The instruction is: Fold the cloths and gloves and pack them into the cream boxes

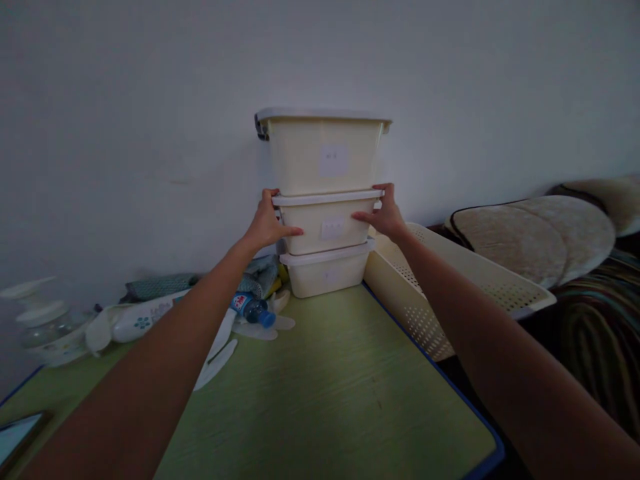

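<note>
Arms (170,347) reach far across the table (300,387).
Left hand (267,223), right hand (386,217): fingers clamped on the middle tub (313,233).

Left hand (266,223): bare, slender, with a slim, straight left thumb (293,231)
Right hand (387,212): bare, slender, right thumb (362,217) tapering at the tip
Left forearm (175,340): bare to the lower edge, narrowest at the wrist
Right forearm (460,300): bare to the lower right corner, similarly tapered
Fingernails: too small and dim to make out
</note>
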Demonstrator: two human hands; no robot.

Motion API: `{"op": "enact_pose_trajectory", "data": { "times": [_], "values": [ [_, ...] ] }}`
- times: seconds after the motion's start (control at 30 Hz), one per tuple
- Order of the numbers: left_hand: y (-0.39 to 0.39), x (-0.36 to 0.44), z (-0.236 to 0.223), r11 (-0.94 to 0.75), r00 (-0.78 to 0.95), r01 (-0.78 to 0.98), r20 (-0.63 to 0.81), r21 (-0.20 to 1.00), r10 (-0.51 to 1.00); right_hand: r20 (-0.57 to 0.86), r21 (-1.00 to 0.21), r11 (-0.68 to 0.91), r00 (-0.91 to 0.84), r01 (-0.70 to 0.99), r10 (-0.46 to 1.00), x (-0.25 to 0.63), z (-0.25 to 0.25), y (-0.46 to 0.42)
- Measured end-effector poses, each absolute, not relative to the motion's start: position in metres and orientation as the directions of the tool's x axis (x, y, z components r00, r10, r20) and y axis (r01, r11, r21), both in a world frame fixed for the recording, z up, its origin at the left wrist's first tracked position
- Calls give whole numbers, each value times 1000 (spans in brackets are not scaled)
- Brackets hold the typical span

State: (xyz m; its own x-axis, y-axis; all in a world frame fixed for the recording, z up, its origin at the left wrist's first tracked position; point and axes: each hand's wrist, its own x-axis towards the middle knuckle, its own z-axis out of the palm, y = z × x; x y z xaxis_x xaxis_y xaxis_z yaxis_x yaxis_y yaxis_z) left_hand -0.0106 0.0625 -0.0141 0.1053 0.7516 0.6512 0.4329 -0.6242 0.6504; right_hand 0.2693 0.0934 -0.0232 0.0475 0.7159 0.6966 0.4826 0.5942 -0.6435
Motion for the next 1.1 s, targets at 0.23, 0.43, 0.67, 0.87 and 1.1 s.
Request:
{"op": "enact_pose_trajectory", "data": {
  "times": [0.23, 0.43, 0.67, 0.87, 1.1],
  "values": [
    [53, -7, -7, -557, 79, 531, 617, 639, 783, 639, -673, 526, 50, 520, 768, 266, -12, 78],
    [42, -11, 8, -493, 78, 565, 552, 662, 830, 617, -681, 527, 11, 509, 787, 272, 1, 70],
    [51, -19, 30, -385, -16, 541, 467, 748, 884, 589, -715, 519, 4, 469, 808, 283, 25, 77],
    [63, -9, 38, -455, 35, 431, 489, 779, 872, 616, -698, 564, -33, 442, 787, 275, 34, 88],
    [60, 3, 38, -481, 4, 356, 514, 801, 858, 660, -686, 632, -58, 361, 749, 269, 31, 93]
  ]
}}
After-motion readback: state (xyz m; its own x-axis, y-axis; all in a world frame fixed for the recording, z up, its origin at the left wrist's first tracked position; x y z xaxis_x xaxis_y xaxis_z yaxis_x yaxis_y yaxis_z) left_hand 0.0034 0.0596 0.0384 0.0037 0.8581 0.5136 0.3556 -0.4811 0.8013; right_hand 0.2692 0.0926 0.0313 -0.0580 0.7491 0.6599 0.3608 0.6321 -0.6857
